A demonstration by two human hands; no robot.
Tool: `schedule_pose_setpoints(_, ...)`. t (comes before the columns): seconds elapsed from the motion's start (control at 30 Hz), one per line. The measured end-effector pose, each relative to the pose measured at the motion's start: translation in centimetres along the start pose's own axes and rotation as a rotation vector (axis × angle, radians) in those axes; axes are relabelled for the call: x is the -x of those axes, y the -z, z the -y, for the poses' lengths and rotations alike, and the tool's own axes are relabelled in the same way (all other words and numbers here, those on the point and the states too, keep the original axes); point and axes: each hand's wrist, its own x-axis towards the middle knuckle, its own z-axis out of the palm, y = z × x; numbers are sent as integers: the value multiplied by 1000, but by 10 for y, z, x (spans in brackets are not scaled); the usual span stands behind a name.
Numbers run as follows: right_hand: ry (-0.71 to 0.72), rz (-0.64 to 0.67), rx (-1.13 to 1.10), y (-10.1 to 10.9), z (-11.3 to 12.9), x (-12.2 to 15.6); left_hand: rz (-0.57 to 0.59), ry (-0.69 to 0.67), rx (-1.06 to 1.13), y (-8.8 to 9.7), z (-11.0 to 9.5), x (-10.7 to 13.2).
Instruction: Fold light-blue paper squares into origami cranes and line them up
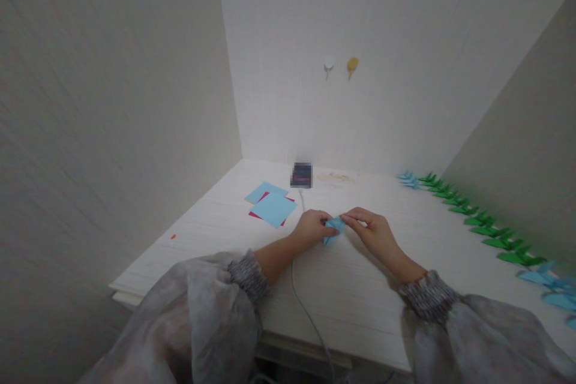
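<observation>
A small folded piece of light blue paper (335,229) is pinched between both hands just above the white table (216,234). My left hand (312,227) grips its left side with closed fingers. My right hand (371,229) holds its right side, thumb and fingertips pressed together on the paper. Both wrists rest low near the tabletop, in grey gathered sleeves.
Loose blue and red paper squares (272,206) lie to the left of the hands. A dark small device (301,174) with a grey cable (306,306) sits at the back. Folded green paper figures (481,222) and blue ones (549,285) line the right wall. Two hooks (341,65) hang on the far wall.
</observation>
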Motion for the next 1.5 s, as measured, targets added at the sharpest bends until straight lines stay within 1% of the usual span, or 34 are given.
schedule_pose_setpoints(0.27, -20, -63, 177, -2, -2, 1, -7, 11, 23, 0, -4, 0)
schedule_pose_setpoints(0.4, -8, -98, 242, -1, 0, 1, -9, 10, 37, 0, -5, 0)
schedule_pose_setpoints(0.5, -6, -101, 203, 0, 3, 1, -24, 14, 36, 1, -4, 0)
schedule_pose_setpoints(0.6, -5, -73, 143, -1, 4, 1, -59, 12, 24, 1, -1, -1)
schedule_pose_setpoints(0.73, 42, -51, 128, -3, 1, 2, -85, -41, 43, 0, 3, -3)
schedule_pose_setpoints(0.8, 58, -42, 141, -4, -1, 2, -73, -49, 79, -2, 6, -4)
schedule_pose_setpoints(0.93, 37, -50, 162, -4, -5, 3, -30, -34, 211, -7, 9, -5)
schedule_pose_setpoints(1.0, 33, -61, 170, -4, -5, 3, -18, -23, 244, -7, 8, -5)
schedule_pose_setpoints(1.2, 40, -99, 161, -2, -5, 3, 11, 2, 207, -6, 6, -4)
schedule_pose_setpoints(1.37, 45, -74, 109, -1, 0, 4, 19, -7, 139, -4, 6, -3)
schedule_pose_setpoints(1.5, 35, -93, 105, -1, 1, 4, 34, -4, 173, -5, 4, -3)
